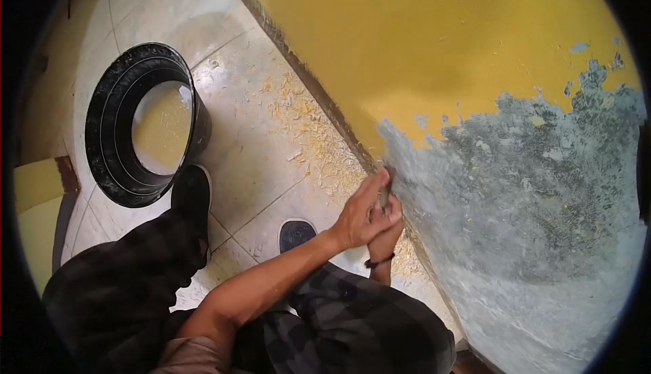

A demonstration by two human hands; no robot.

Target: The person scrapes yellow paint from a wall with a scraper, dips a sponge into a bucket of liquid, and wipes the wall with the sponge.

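My left hand [359, 217] reaches in from the lower left, its fingers closed around a small greyish tool [384, 196] at the foot of the wall. Close against it is my right hand [388, 233], with a dark band on the wrist; its fingers are bent at the same tool, partly covered by my left hand. The tool's tip is hard to make out. Beside the hands, the wall has yellow paint [420, 42] above and a bare grey patch [502, 198] with ragged edges.
Yellow and white paint flakes [319, 147] lie along the wall base on the tiled floor [234, 136]. A black bucket [108, 164] with cloudy yellowish liquid stands at the left, near a dark shoe [192, 194]. A yellow surface [41, 204] shows at the far left.
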